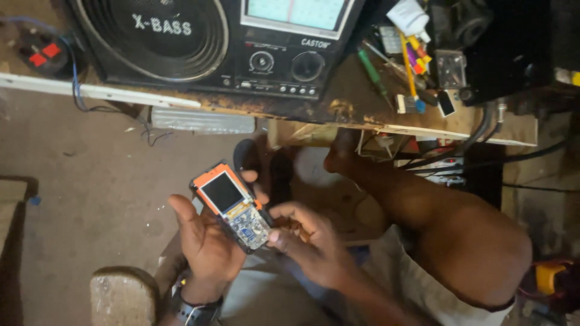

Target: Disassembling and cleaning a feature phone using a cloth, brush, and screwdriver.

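Left hand (pixel 205 241), wearing a dark wristwatch (pixel 194 309), cradles a small orange-framed bar mobile phone with its keypad cover removed (pixel 232 205); its fingers (pixel 257 192) curl loosely around the body's far edge. Right hand (pixel 308 241) rests fingertips on the exposed keypad board, apparently pinching nothing. Phone sits above the lap, below the worn wooden tabletop (pixel 350 111) bearing a black portable radio speaker (pixel 205 42) and a green-handled screwdriver (pixel 371 72). Light, rigid, with fragile bare circuitry, it is best gripped by its side edges.
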